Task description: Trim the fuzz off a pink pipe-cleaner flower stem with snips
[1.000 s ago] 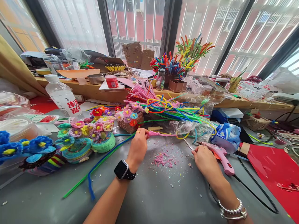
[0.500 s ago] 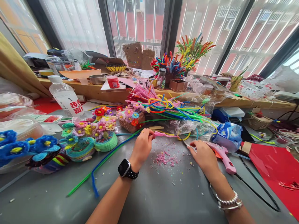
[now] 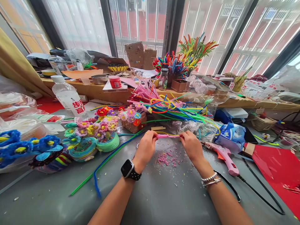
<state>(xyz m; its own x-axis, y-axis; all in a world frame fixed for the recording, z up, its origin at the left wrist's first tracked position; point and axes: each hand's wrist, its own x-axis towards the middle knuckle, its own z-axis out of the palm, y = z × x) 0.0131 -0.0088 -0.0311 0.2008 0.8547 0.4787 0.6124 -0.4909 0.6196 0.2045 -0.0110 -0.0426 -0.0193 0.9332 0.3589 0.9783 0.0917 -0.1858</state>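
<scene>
A short length of pink pipe cleaner (image 3: 167, 136) stretches level between my two hands, above the grey tabletop. My left hand (image 3: 145, 145), with a black watch at the wrist, pinches its left end. At the right end, the fingertips of my right hand (image 3: 191, 144) are closed on it. Below lies a scatter of pink fuzz clippings (image 3: 167, 158). Just beyond my hands is a small tan stick (image 3: 158, 128). A dark curved piece (image 3: 228, 184) shows beside my right wrist; I cannot make out what it is.
A pink glue gun (image 3: 226, 157) with a black cord lies right of my right hand. Pipe-cleaner flowers in pots (image 3: 107, 143) stand left, with a water bottle (image 3: 69, 98) behind. A heap of long pipe cleaners (image 3: 173, 107) lies ahead, and red sheet (image 3: 276, 168) at right.
My right hand has moved left and now grips the right end of the pink pipe cleaner. The metal tips that showed by its fingers are no longer seen there.
</scene>
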